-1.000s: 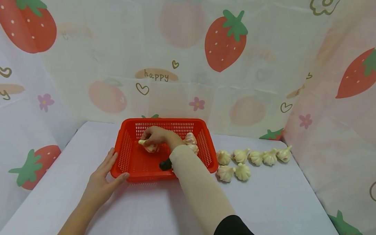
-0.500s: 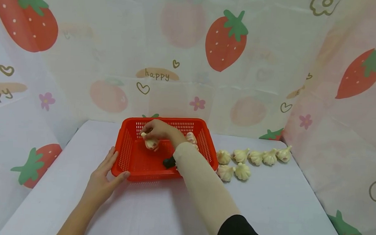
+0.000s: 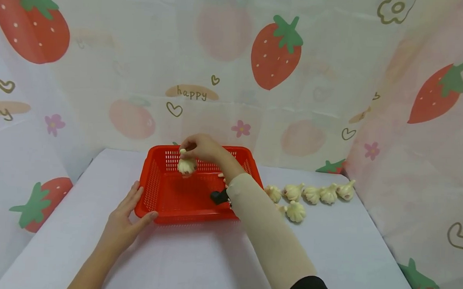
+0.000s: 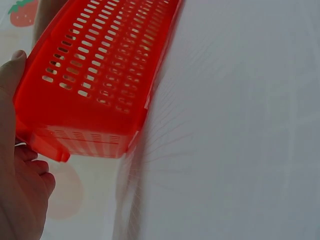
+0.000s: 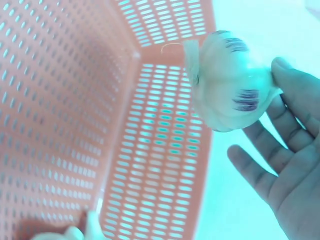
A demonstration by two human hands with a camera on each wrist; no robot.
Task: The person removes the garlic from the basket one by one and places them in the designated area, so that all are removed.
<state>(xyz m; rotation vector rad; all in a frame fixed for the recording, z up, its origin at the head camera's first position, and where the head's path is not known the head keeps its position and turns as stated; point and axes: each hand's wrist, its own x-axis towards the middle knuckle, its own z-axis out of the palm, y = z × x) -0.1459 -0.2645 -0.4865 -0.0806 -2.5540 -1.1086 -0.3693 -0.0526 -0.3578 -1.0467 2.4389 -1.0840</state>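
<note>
My right hand (image 3: 204, 148) pinches a garlic bulb (image 3: 187, 165) by its stem over the back left part of the red basket (image 3: 175, 219). In the right wrist view the bulb (image 5: 230, 82) hangs from the thumb and fingertips of the hand (image 5: 295, 150), above the basket's side. At the basket's left front corner, my left hand (image 3: 123, 225) rests with thumb and fingers spread against the rim. The left wrist view has that hand (image 4: 22, 185) at the end of the basket (image 4: 90, 100). My right forearm hides much of the bulbs at the basket's right side.
Several garlic bulbs (image 3: 328, 194) stand in a row on the white table (image 3: 350, 250) right of the basket, with another bulb (image 3: 296, 212) in front of them. A fabric backdrop with strawberries (image 3: 277, 52) rises behind and beside the table.
My right hand has lifted the garlic bulb from low inside the basket up towards its back rim. My left hand stays at the basket's left corner.
</note>
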